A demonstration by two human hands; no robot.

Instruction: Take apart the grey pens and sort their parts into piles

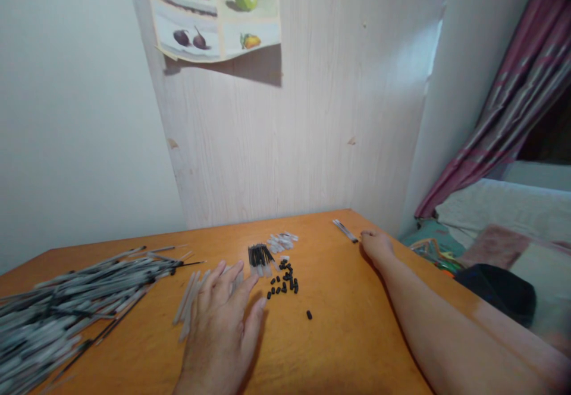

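My left hand [223,320] is palm down with its fingers spread, over a row of clear plastic pen barrels [182,300] that it partly hides. Just past its fingertips lie black-and-clear pen refills [261,255], side by side. Small black plugs [289,279] are scattered to the right of the hand, with one plug [309,314] closer to me. Clear caps [281,241] form a small heap behind them. At the far right my right hand [377,246] has its fingers curled closed beside a few assembled pens [345,231]; what it holds, if anything, is hidden.
A large pile of pens or pen parts [57,306] spreads over the left of the wooden table [339,353]. Beyond the right edge are a dark rounded item [497,291] and a pink curtain [495,109]. A wall with a fruit poster [218,14] stands behind the table.
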